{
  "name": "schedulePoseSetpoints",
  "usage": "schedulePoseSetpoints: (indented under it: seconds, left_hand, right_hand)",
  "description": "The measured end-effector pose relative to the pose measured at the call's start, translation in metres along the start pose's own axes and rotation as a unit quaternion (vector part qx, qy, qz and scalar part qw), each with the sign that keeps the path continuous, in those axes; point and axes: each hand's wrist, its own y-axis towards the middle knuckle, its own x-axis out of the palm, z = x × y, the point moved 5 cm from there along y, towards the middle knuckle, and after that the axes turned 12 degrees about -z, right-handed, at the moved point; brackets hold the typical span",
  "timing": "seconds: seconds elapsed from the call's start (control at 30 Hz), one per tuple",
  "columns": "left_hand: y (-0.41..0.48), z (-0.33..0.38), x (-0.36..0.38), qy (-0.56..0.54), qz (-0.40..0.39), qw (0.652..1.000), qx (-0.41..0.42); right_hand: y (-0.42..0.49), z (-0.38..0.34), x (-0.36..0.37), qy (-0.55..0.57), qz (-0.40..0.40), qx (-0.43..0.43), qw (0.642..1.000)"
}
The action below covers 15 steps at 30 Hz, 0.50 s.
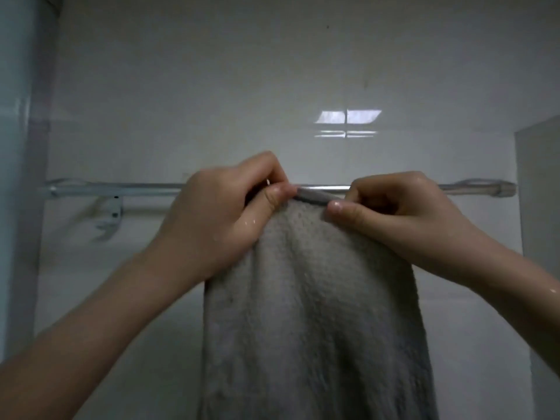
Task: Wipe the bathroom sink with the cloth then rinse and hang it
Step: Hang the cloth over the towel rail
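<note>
Hanging the cloth on the rail

Your left hand (pixel 221 207) and right hand (pixel 391 207) each pinch the top edge of the cloth (pixel 312 313), thumbs in front, fingers curled behind, right at the rail (pixel 121 189). Most of it hangs in front. Draw the edge over the bar, even out both sides, then spread it flat so it dries.

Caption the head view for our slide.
The left hand and right hand pinch the grey cloth at a towel rail.

Left hand (pixel 218 207) and right hand (pixel 391 207) pinch cloth (pixel 312 313) at rail (pixel 121 189).
</note>
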Motion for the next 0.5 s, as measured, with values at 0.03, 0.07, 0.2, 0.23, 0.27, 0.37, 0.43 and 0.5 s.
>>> schedulePoseSetpoints:
  seconds: [0.03,0.07,0.2,0.23,0.27,0.37,0.43,0.5]
  left_hand:
    - [0.012,-0.004,-0.007,0.019,0.003,1.000,0.010]
    - [0.024,-0.009,-0.012,0.033,-0.002,0.999,0.016]
    - [0.058,-0.038,-0.018,0.049,-0.042,0.998,-0.002]
    - [0.063,-0.048,-0.020,0.051,-0.037,0.998,-0.012]
    - [0.066,-0.058,-0.023,0.048,-0.031,0.998,-0.022]
    - [0.073,-0.083,-0.022,0.035,-0.047,0.997,-0.043]
    - [0.080,-0.096,-0.017,0.042,-0.054,0.997,-0.048]
    - [0.087,-0.111,-0.019,0.040,-0.040,0.997,-0.055]
  right_hand:
    - [0.005,-0.002,-0.009,-0.015,0.008,-0.003,1.000]
    - [0.011,-0.002,-0.017,-0.026,0.009,-0.001,1.000]
    - [0.027,0.014,-0.036,-0.066,-0.009,0.032,0.997]
    - [0.028,0.021,-0.040,-0.075,-0.010,0.043,0.996]
    - [0.028,0.027,-0.044,-0.077,-0.009,0.056,0.995]
    - [0.031,0.036,-0.055,-0.088,-0.017,0.085,0.992]
    - [0.041,0.034,-0.063,-0.117,-0.025,0.077,0.990]
    - [0.059,0.029,-0.076,-0.143,-0.007,0.059,0.988]
